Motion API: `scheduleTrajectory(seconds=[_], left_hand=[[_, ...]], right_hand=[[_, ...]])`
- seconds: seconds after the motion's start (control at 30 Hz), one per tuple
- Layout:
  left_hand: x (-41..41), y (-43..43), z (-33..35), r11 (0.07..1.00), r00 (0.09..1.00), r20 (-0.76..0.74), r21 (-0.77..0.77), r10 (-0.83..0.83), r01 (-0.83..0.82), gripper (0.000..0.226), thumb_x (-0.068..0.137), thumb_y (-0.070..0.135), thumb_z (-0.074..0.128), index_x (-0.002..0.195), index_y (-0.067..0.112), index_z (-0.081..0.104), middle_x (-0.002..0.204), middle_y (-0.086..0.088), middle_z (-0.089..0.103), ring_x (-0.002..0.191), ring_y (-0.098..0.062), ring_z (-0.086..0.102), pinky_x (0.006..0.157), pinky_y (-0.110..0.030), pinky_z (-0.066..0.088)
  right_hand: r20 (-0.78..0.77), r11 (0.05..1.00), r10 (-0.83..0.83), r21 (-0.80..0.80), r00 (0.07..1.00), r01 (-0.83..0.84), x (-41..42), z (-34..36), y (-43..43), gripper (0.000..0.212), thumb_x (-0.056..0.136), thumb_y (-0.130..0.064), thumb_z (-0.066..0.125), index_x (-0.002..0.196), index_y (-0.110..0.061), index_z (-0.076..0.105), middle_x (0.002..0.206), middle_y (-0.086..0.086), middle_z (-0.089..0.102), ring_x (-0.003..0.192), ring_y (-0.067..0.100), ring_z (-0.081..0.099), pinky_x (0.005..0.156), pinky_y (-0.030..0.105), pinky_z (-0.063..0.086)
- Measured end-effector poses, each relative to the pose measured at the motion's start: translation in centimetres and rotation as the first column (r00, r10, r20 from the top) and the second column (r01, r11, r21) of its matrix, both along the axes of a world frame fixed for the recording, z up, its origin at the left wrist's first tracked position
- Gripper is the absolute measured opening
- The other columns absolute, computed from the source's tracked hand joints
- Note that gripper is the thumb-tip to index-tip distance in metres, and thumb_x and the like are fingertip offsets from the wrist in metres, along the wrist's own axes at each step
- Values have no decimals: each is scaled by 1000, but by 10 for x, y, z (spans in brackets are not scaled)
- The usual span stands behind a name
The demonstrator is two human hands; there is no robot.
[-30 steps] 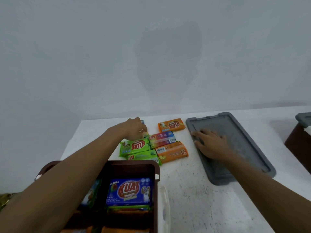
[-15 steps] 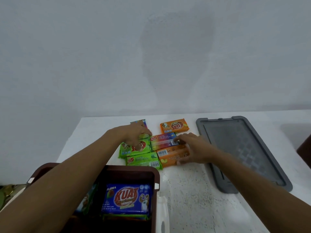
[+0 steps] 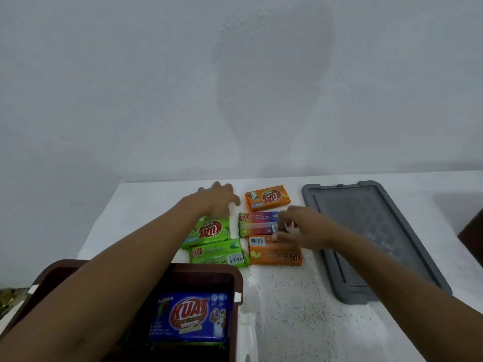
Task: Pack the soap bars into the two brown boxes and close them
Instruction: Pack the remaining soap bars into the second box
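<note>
Loose soap bars (image 3: 219,254) are lying on the table (image 3: 287,309) just beyond the open brown box (image 3: 209,269). The right hand (image 3: 305,231) is touching the multicolour bar (image 3: 257,223) at its end with part-spread fingers (image 3: 287,213). The left hand (image 3: 217,202) is hovering, too blurred to tell its grip. Pinching across each bar's width is looking safest.

The left hand (image 3: 217,201) reaches farthest forward, palm down and blurred. Beside it, the right hand (image 3: 305,229) spreads loosely curled fingers leftward.

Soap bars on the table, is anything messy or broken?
Nothing looks spilled or torn. They just lie mixed up: the near orange bar and near green bar show their barcode backs, while the far orange bar shows its logo, upside down from here.
</note>
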State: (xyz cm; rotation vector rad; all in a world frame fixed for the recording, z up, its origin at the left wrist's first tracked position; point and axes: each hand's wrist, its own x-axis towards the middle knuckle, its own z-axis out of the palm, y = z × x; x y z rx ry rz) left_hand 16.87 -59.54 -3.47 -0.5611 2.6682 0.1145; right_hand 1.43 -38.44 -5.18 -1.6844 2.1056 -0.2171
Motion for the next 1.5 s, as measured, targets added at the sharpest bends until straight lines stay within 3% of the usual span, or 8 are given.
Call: scheduleTrajectory(seconds=[0.23,0.43,0.53,0.63,0.83,0.97,1.2,1.5], left_hand=[[24,-24,1,967,986,137,-226,-90,120,66,91,13,61,145,35,31,160,4,12,141,-28,13,98,-51,38],[19,-27,13,881,954,162,-370,-252,296,76,73,42,75,136,25,35,128,3,47,125,-23,36,106,-59,27],[31,-31,19,916,973,30,-332,-230,227,79,69,54,69,133,22,36,117,2,50,114,-22,46,104,-50,31],[47,-30,29,968,967,-201,-225,-157,110,64,67,49,70,116,19,42,98,3,52,92,-22,55,75,-34,39],[88,-20,66,984,896,-433,-179,-101,24,66,60,54,60,117,25,45,94,11,58,80,-17,56,61,-28,40],[120,-5,85,991,875,-481,-135,-62,-4,68,63,53,64,120,25,40,94,8,56,78,-18,56,63,-30,45],[192,23,106,998,756,-653,-29,28,-61,58,63,54,72,108,26,47,97,9,55,81,-16,59,67,-34,52],[267,57,109,1000,772,-636,15,10,0,86,67,58,71,142,27,38,121,2,61,100,-17,60,85,-34,50]], right_hand=[[-89,1000,-17,21,996,19,20,1,-36,67,84,-47,67,143,-31,38,141,-4,48,133,23,34,108,48,35],[-35,999,-38,38,999,39,16,5,-44,51,78,-41,76,118,-22,53,115,-1,57,106,19,54,89,32,48],[-76,999,-18,-48,997,14,19,5,-37,27,84,-30,70,99,-28,48,98,-5,58,91,17,58,78,31,48],[113,974,-124,-177,986,142,23,9,-26,18,90,-21,60,101,-21,46,93,2,61,81,21,59,67,32,47],[356,953,-163,-185,920,241,57,57,-10,48,87,-17,66,115,-17,28,87,3,54,63,13,49,57,23,41],[140,949,-167,-246,976,197,89,79,-3,65,74,-33,80,122,-24,36,95,-5,55,77,10,58,57,14,40],[-75,904,-205,-396,976,160,155,114,19,70,61,-54,83,115,-25,51,99,-7,59,86,13,59,71,30,51],[-204,967,-94,-253,974,41,234,123,38,80,62,-65,77,126,-30,46,109,-7,61,94,15,58,80,36,52]])
